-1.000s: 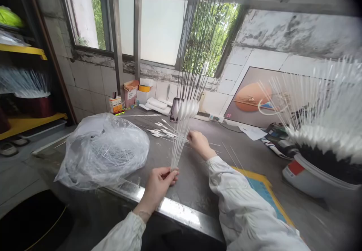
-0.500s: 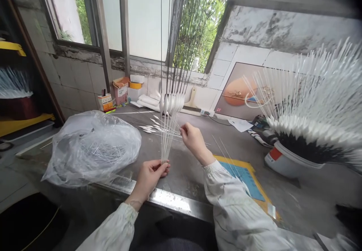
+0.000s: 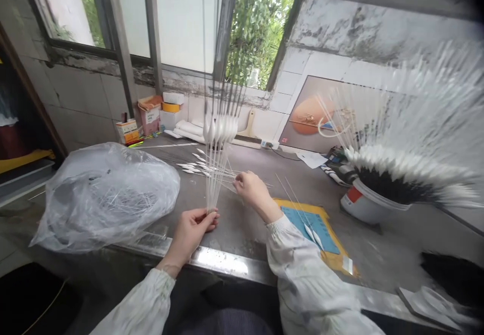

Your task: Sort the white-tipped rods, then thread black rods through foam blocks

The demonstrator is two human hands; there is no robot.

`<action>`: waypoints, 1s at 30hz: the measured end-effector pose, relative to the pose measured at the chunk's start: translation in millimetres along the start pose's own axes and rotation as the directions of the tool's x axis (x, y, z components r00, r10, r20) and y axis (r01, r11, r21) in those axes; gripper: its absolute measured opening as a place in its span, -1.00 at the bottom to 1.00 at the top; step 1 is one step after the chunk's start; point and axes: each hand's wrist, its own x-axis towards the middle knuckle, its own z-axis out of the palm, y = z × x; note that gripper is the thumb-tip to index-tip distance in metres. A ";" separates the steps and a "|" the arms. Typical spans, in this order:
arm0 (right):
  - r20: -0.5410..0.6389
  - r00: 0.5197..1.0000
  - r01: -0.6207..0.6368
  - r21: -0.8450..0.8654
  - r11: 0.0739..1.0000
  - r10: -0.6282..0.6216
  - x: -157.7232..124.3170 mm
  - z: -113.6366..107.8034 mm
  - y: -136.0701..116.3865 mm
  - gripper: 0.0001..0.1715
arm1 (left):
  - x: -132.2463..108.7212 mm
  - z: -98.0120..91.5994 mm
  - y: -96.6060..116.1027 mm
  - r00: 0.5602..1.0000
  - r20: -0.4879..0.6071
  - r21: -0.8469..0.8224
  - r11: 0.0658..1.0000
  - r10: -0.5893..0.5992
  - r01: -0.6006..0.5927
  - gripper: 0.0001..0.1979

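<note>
My left hand (image 3: 191, 234) grips upright a fan-shaped bundle of long thin swab sticks (image 3: 217, 184) with white pointed tips at the top. My right hand (image 3: 251, 191) pinches a loose group of thin swab sticks (image 3: 223, 174), whose white tips (image 3: 191, 168) point left over the grey bench top (image 3: 257, 229). The two hands stand close together, and the sticks cross near the bundle. Two more swabs (image 3: 313, 237) lie on a blue mat with a yellow border (image 3: 310, 229), right of my right hand.
A knotted clear plastic bag of sticks (image 3: 104, 199) sits left of my hands. A white bucket (image 3: 372, 206) at right holds a dense fan of swabs. The bench's steel front edge (image 3: 221, 261) runs below my hands. Boxes and rolled white material stand along the back wall.
The whole view has shifted left and upward in the frame as my head turned. My right hand has moved slightly left, and more of the mat and the swabs on it show.
</note>
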 end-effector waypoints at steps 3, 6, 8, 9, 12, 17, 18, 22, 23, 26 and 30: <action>0.066 0.997 -0.041 -0.026 0.999 0.043 -20.7 -30.3 23.7 -0.80 | 0.4 -1.0 -2.1 1.000 0.000 -0.007 1.000 -0.015 0.015 -0.63; 0.143 0.975 -0.161 -0.087 0.983 0.173 -39.1 -55.9 71.1 -0.80 | 1.7 -2.7 -4.0 1.000 0.007 -0.004 1.000 -0.014 0.014 -0.60; 0.192 0.942 -0.252 -0.142 0.957 0.277 -49.7 -66.6 108.3 -0.79 | 2.8 -3.8 -5.1 1.000 0.021 0.003 1.000 0.002 -0.002 -0.58; 0.215 0.922 -0.291 -0.168 0.942 0.323 -54.7 -69.6 125.5 -0.78 | 3.4 -4.3 -5.5 1.000 0.029 0.006 1.000 0.009 -0.010 -0.57; 0.265 0.873 -0.358 -0.222 0.907 0.410 -68.3 -70.5 163.1 -0.76 | 4.5 -5.8 -6.6 0.999 0.042 0.017 1.000 0.015 -0.016 -0.55; 0.290 0.843 -0.393 -0.244 0.886 0.454 -81.6 -60.9 176.8 -0.70 | 3.3 -6.1 -4.4 0.999 0.042 0.025 0.999 0.028 -0.029 -0.53; 0.293 0.841 -0.395 -0.241 0.887 0.454 -82.7 -58.8 175.7 -0.69 | 2.7 -5.7 -3.2 0.999 0.040 0.024 0.999 0.034 -0.035 -0.53; 0.299 0.854 -0.376 -0.212 0.902 0.426 -84.0 -49.7 169.1 -0.63 | 0.7 -3.6 0.3 1.000 0.025 0.028 0.999 0.015 -0.015 -0.52; 0.298 0.858 -0.371 -0.205 0.906 0.419 -83.6 -47.1 167.9 -0.62 | 0.7 -3.2 0.4 1.000 0.021 0.028 1.000 0.008 -0.009 -0.53; 0.294 0.861 -0.374 -0.184 0.909 0.414 -81.2 -39.3 166.5 -0.62 | 1.8 -2.7 -0.8 1.000 0.008 0.020 1.000 0.006 -0.006 -0.56; 0.294 0.854 -0.402 -0.153 0.903 0.430 -78.6 -32.0 167.6 -0.64 | 3.7 -3.1 -2.4 1.000 0.004 0.012 1.000 0.012 -0.012 -0.59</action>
